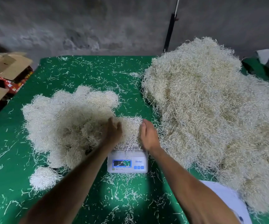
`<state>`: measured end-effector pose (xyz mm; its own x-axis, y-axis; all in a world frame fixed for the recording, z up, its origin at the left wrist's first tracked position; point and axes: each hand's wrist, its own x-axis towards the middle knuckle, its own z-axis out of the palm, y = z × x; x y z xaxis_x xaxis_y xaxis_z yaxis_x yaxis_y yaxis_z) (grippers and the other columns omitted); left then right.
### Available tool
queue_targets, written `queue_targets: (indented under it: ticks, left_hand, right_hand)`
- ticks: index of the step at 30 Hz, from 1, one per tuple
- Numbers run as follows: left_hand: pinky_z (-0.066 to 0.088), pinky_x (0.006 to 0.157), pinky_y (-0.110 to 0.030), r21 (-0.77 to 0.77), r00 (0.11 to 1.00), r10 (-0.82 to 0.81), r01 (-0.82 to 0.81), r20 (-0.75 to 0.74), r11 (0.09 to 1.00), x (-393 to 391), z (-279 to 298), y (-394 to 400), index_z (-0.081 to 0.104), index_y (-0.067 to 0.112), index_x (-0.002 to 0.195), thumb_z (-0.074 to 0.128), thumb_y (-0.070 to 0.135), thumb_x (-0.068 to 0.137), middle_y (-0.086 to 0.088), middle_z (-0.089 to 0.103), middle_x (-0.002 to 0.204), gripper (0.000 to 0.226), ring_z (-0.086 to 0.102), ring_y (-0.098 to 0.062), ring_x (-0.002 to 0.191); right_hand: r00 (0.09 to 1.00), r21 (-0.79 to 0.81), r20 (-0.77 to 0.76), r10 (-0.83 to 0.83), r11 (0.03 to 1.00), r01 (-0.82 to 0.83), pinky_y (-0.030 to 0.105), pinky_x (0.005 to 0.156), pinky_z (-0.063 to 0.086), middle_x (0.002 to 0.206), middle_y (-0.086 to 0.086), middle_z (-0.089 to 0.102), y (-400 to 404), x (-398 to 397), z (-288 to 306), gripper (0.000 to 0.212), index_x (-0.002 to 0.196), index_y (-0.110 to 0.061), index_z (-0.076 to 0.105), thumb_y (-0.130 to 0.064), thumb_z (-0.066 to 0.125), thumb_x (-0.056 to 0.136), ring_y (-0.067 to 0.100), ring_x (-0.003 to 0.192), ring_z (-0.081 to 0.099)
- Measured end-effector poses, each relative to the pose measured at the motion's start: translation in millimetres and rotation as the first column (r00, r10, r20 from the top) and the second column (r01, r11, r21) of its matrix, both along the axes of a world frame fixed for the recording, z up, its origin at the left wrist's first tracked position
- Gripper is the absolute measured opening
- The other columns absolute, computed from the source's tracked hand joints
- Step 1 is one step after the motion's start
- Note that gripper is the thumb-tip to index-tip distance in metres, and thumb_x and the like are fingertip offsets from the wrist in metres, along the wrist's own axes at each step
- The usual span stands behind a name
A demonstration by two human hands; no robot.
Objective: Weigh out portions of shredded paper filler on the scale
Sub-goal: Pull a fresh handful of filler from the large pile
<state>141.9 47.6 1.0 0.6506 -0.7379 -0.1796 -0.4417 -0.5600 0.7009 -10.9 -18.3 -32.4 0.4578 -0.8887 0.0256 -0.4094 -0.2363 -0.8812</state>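
A small white digital scale (127, 162) stands on the green table, its lit display facing me. A clump of pale shredded paper (130, 128) covers its pan. My left hand (113, 131) presses flat against the clump's left side, blurred, fingers straight. My right hand (148, 135) presses against its right side, fingers together and straight. A big heap of shredded paper (211, 110) fills the table's right half. A lower pile of rounded portions (65, 125) lies to the left of the scale, with one small separate ball (43, 177) in front of it.
Loose shreds litter the green cloth (88, 73) everywhere. Flattened cardboard boxes (1, 70) are stacked beyond the left edge. A white sheet (224, 196) lies at the near right. A grey wall and a dark pole (171, 28) stand behind the table.
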Motion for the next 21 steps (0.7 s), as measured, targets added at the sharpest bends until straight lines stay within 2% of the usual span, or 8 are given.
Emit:
queue_targets:
  ticks: [4, 6, 9, 14, 16, 18, 19, 21]
  left_hand:
    - [0.053, 0.068, -0.046, 0.006, 0.968, 0.019, -0.018, -0.248, 1.000, -20, -23, -4, 0.055, 0.001, 0.083, 0.051, 0.008, 0.095, -0.024, 0.054, 0.091, 0.015, 0.055, -0.027, 0.076]
    - [0.048, 0.059, -0.047, -0.058, 0.923, 0.058, -0.087, -0.380, 0.995, -27, -27, 0, 0.054, 0.002, 0.088, 0.055, 0.014, 0.088, -0.021, 0.050, 0.091, 0.012, 0.052, -0.025, 0.071]
    - [0.054, 0.063, -0.034, -0.205, 0.765, 0.012, -0.187, -0.644, 0.961, -26, -25, 7, 0.053, 0.014, 0.114, 0.063, 0.026, 0.090, -0.011, 0.058, 0.105, 0.028, 0.064, -0.022, 0.078]
    - [0.052, 0.090, -0.018, -0.254, 0.880, -0.005, -0.131, -0.474, 0.958, -27, -9, 10, 0.057, 0.016, 0.131, 0.063, 0.036, 0.099, -0.001, 0.066, 0.122, 0.039, 0.064, -0.010, 0.111]
    - [0.051, 0.091, -0.023, -0.396, 0.929, -0.190, 0.053, -0.317, 0.917, -25, 13, 6, 0.056, 0.016, 0.127, 0.044, 0.056, 0.103, 0.000, 0.072, 0.105, 0.048, 0.067, -0.010, 0.101]
    - [0.051, 0.089, -0.032, -0.574, 0.938, -0.157, -0.052, -0.309, 0.817, -12, 47, -1, 0.059, 0.008, 0.117, 0.030, 0.054, 0.106, -0.011, 0.069, 0.099, 0.055, 0.066, -0.023, 0.095]
    - [0.052, 0.083, -0.033, -0.614, 0.936, -0.122, -0.116, -0.332, 0.781, -8, 65, -6, 0.059, 0.007, 0.107, 0.030, 0.049, 0.107, -0.012, 0.065, 0.093, 0.051, 0.063, -0.024, 0.089]
    - [0.050, 0.071, -0.030, -0.559, 0.924, -0.130, -0.101, -0.358, 0.823, 0, 88, -21, 0.058, 0.011, 0.089, 0.037, 0.044, 0.105, -0.009, 0.058, 0.078, 0.042, 0.057, -0.021, 0.076]
  right_hand:
    - [0.985, 0.343, 0.087, -0.149, 0.933, 0.111, 0.043, 0.117, 0.038, 0.152, 0.003, 0.047, 23, 35, -9, 0.074, 0.153, -0.019, 0.039, -0.070, 0.032, 0.100, 0.019, 0.138, 0.046]
    - [0.940, 0.483, 0.151, -0.307, 0.852, 0.201, 0.044, 0.118, 0.036, 0.152, -0.004, 0.049, 21, 42, -4, 0.090, 0.158, -0.021, 0.032, -0.076, 0.052, 0.090, 0.012, 0.138, 0.048]
    - [0.921, 0.594, 0.197, -0.336, 0.788, 0.160, 0.044, 0.107, 0.050, 0.088, -0.012, 0.068, -3, 47, 16, 0.073, 0.140, -0.006, 0.052, -0.052, 0.074, 0.087, 0.003, 0.079, 0.067]
    - [0.745, 0.843, 0.369, -0.556, 0.538, -0.016, 0.058, 0.119, 0.032, 0.153, 0.015, 0.048, -42, 77, 76, 0.056, 0.143, -0.009, 0.050, -0.045, 0.058, 0.100, 0.036, 0.142, 0.044]
    - [0.743, 0.805, 0.428, -0.515, 0.591, -0.054, 0.049, 0.109, 0.047, 0.143, 0.014, 0.058, -35, 84, 94, 0.050, 0.142, -0.012, 0.053, -0.041, 0.057, 0.101, 0.030, 0.126, 0.059]
    - [0.833, 0.537, 0.442, -0.331, 0.842, 0.050, 0.030, 0.072, 0.059, 0.107, 0.003, 0.071, -15, 74, 109, 0.037, 0.138, -0.020, 0.062, -0.023, 0.060, 0.102, 0.011, 0.083, 0.067]
    - [0.901, 0.316, 0.393, -0.183, 0.947, 0.055, 0.026, 0.072, 0.058, 0.104, -0.001, 0.071, -2, 67, 112, 0.035, 0.136, -0.020, 0.065, -0.016, 0.060, 0.101, 0.006, 0.081, 0.065]
    - [0.958, -0.027, 0.279, 0.064, 0.998, -0.059, 0.027, 0.109, 0.046, 0.132, 0.000, 0.065, 21, 58, 114, 0.034, 0.133, -0.016, 0.067, -0.015, 0.058, 0.100, 0.008, 0.120, 0.061]
